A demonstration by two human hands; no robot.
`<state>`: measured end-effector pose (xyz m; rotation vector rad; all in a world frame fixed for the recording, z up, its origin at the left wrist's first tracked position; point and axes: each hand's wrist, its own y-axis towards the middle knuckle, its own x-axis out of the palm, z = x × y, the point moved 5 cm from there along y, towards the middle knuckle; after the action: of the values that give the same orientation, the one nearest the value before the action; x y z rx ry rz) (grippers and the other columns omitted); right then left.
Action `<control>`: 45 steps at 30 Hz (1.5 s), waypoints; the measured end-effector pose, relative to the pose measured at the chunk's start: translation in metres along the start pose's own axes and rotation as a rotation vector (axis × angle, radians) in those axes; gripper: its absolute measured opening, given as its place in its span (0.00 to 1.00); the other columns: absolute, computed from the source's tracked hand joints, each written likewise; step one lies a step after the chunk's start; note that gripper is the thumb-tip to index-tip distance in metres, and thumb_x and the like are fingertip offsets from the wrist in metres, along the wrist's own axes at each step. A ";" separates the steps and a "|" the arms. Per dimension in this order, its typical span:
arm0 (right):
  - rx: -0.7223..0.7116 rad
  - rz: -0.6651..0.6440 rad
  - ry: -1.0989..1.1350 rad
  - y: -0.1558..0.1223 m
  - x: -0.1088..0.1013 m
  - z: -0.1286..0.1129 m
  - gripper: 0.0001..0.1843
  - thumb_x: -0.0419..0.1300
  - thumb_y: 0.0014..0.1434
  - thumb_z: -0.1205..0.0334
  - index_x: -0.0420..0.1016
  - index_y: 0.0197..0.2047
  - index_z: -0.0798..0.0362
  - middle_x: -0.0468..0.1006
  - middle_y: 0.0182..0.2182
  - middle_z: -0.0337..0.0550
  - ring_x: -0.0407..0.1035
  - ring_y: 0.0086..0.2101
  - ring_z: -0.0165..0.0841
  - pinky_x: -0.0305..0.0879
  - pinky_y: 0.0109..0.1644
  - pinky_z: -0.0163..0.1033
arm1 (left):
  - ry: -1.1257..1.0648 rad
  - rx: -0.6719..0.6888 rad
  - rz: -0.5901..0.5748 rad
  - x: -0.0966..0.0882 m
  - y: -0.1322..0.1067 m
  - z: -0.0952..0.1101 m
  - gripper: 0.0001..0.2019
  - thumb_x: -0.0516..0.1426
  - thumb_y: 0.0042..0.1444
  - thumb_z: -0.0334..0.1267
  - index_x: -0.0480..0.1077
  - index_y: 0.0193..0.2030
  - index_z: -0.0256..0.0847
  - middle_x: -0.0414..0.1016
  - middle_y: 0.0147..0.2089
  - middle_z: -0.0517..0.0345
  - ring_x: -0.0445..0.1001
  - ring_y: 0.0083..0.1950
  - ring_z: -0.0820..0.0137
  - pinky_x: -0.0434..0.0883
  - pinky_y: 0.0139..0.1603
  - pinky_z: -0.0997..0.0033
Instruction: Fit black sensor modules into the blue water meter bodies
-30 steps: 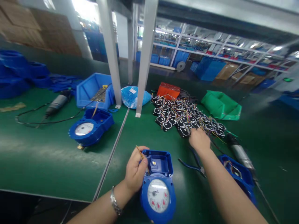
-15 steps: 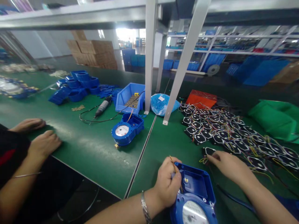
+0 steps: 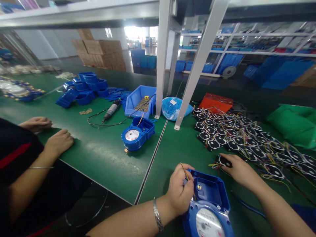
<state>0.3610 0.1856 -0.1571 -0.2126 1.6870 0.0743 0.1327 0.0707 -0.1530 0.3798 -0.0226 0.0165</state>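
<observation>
My left hand (image 3: 180, 190) is closed at the upper left rim of a blue water meter housing (image 3: 223, 194), with thin yellow and dark wires (image 3: 184, 171) pinched between thumb and fingers. The meter lies with its open box compartment away from me and its white dial (image 3: 208, 223) nearer, cut off by the bottom edge. Further right, my right hand (image 3: 239, 168) grips a black wired module (image 3: 224, 161) by its right side, just off the pile of similar modules (image 3: 232, 131). Colored wires (image 3: 214, 165) hang out on the module's left.
Another blue meter (image 3: 135, 135) stands on the green table, left of the seam. Behind it are an electric screwdriver (image 3: 112, 110) and a blue bin (image 3: 133, 107) of small brass parts. White shelf posts (image 3: 163, 59) rise mid-table. A co-worker's hands (image 3: 59, 141) rest at left.
My right hand has closed further around the black module and tilted it slightly. My left hand keeps its hold on the wires. The whole view has shifted a little.
</observation>
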 end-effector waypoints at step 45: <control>-0.444 0.074 0.480 -0.114 -0.074 -0.117 0.21 0.62 0.45 0.79 0.71 0.42 0.52 0.66 0.43 0.38 0.63 0.42 0.26 0.63 0.46 0.30 | 0.394 0.136 0.130 -0.025 -0.019 0.086 0.06 0.54 0.50 0.27 0.67 0.35 0.38 0.70 0.29 0.61 0.70 0.26 0.77 0.69 0.26 0.82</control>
<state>0.2758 0.0603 -0.0600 -0.5329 2.1412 0.4888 0.1060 0.0204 -0.0806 0.5049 0.3448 0.2221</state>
